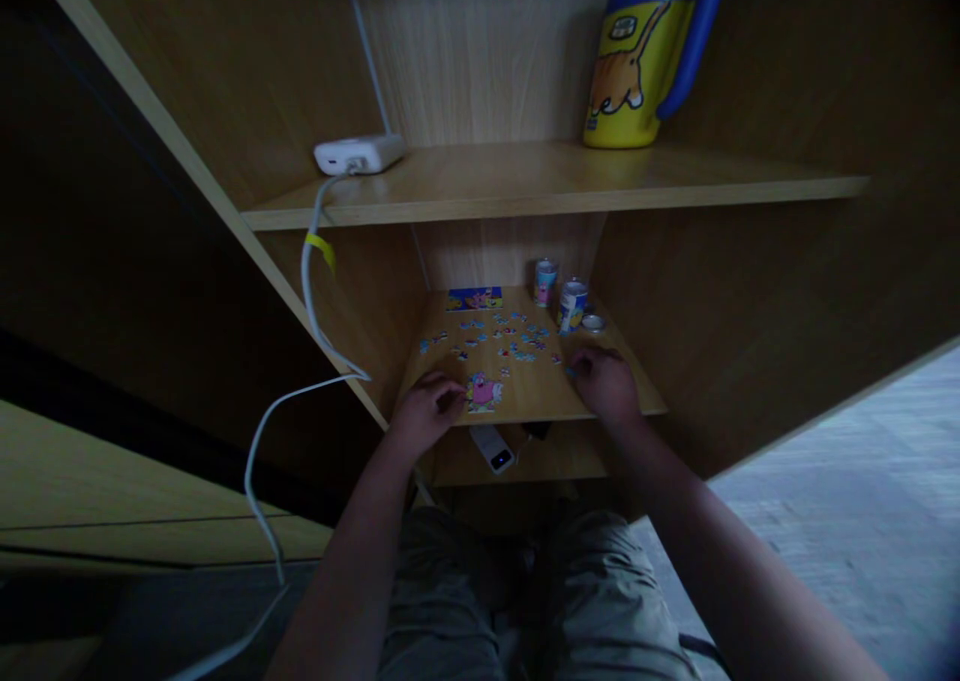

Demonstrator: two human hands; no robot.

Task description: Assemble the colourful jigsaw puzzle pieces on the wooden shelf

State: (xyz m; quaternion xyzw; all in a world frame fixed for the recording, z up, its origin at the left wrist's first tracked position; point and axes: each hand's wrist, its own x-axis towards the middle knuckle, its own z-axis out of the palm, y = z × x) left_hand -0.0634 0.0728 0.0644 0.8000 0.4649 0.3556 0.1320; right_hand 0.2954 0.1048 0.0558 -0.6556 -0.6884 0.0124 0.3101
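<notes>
Several small jigsaw pieces (501,337) lie scattered on a low wooden shelf (540,396). A joined pink patch of puzzle (484,392) lies near the front edge. My left hand (426,411) rests beside that patch, fingers curled and touching it. My right hand (606,381) lies on the shelf to the right, fingers curled over a small piece at its left edge. A picture card (474,299) lies at the back of the shelf. Two small printed tins (559,296) and a round lid (593,322) stand at the back right.
An upper shelf (525,196) carries a white power adapter (358,154) with a cable (307,281) hanging down left, and a yellow and blue jug (645,51). A white device (492,448) lies on the shelf below. My knees are in front of the cabinet.
</notes>
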